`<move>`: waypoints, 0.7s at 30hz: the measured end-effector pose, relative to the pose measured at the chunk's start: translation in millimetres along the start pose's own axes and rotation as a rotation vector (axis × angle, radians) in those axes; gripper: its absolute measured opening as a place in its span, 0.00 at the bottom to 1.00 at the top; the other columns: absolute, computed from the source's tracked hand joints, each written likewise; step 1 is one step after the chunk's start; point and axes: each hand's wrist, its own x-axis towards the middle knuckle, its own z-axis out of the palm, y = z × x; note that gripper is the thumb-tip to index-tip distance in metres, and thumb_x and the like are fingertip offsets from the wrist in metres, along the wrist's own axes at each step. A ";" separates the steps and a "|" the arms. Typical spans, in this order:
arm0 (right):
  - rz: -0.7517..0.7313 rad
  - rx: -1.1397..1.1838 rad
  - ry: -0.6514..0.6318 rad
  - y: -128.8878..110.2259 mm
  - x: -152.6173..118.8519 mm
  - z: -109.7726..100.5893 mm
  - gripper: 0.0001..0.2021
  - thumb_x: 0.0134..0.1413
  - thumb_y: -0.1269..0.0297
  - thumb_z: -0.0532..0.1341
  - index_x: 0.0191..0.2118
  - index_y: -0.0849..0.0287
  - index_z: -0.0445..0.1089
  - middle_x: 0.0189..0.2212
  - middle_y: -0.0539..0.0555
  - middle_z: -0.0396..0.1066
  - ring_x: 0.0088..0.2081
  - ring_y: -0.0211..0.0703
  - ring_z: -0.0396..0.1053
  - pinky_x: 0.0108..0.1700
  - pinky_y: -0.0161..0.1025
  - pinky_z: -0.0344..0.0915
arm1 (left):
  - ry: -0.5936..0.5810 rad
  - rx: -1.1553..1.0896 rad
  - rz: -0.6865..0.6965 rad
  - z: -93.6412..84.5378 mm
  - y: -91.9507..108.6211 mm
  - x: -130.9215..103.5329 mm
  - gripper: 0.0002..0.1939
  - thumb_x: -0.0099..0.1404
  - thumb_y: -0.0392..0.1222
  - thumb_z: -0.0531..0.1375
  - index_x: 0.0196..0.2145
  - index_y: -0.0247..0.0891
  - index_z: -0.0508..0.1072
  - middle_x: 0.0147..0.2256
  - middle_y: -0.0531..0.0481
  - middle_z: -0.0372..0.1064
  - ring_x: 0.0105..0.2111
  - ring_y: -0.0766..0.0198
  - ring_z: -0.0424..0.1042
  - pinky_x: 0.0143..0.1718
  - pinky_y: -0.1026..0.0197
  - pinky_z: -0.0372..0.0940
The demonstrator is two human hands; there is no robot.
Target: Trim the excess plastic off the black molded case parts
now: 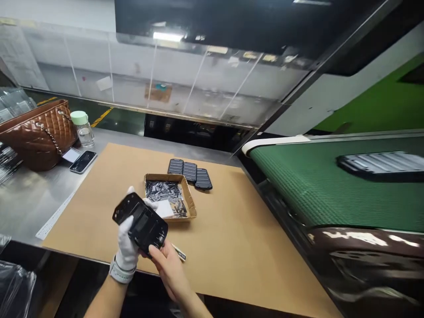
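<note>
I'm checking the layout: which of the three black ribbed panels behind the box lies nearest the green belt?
The rightmost panel; the middle panel and leftmost panel lie farther away.

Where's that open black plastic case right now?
In the head view, the open black plastic case is low and left of centre, held by the white-gloved left hand and bare right hand, near the shallow brown cardboard box.

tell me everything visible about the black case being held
The black case looks like shiny plastic: two panels folded open, rounded corners, moulded recesses inside. It is tilted, raised over the front of the brown board. The white-gloved left grip supports its left side; the bare right grip holds its lower end.
</note>
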 end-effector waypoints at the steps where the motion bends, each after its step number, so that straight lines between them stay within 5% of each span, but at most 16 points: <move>1: 0.009 0.014 -0.034 2.7 -3.0 -1.5 0.25 0.41 0.47 0.69 0.44 0.54 0.71 0.46 0.58 0.73 0.51 0.51 0.68 0.55 0.50 0.63 | -0.038 -0.110 -0.046 -1.0 5.3 0.7 0.32 0.57 0.62 0.53 0.55 0.44 0.66 0.44 0.45 0.72 0.44 0.53 0.73 0.51 0.46 0.66; 5: -0.012 0.006 -0.026 6.7 -4.2 -12.3 0.29 0.38 0.44 0.70 0.47 0.52 0.71 0.48 0.57 0.72 0.54 0.52 0.66 0.59 0.51 0.58 | -0.171 -0.526 -0.255 -1.8 10.2 -1.9 0.26 0.58 0.52 0.55 0.53 0.41 0.69 0.36 0.49 0.72 0.34 0.62 0.74 0.43 0.55 0.70; 9: -0.071 -0.028 -0.048 14.3 -2.1 -15.3 0.33 0.33 0.45 0.72 0.47 0.54 0.70 0.47 0.57 0.73 0.53 0.53 0.67 0.57 0.49 0.60 | -0.194 -0.616 -0.289 1.3 5.0 -6.5 0.23 0.58 0.50 0.55 0.49 0.37 0.72 0.33 0.48 0.73 0.33 0.62 0.73 0.40 0.57 0.70; 13: -0.124 -0.125 0.197 21.8 0.8 -11.2 0.26 0.42 0.48 0.69 0.45 0.57 0.70 0.40 0.57 0.75 0.46 0.50 0.71 0.52 0.47 0.65 | -0.243 -0.532 -0.258 -0.6 0.0 -6.8 0.20 0.56 0.46 0.58 0.45 0.37 0.74 0.35 0.46 0.75 0.34 0.57 0.74 0.42 0.52 0.70; 21: -0.306 -0.406 0.219 24.8 12.1 -14.7 0.25 0.50 0.58 0.65 0.52 0.55 0.59 0.48 0.57 0.69 0.50 0.45 0.68 0.53 0.43 0.65 | 0.028 -0.392 -0.105 -7.7 -10.7 -6.6 0.14 0.52 0.45 0.62 0.37 0.40 0.76 0.36 0.49 0.76 0.35 0.59 0.75 0.39 0.58 0.70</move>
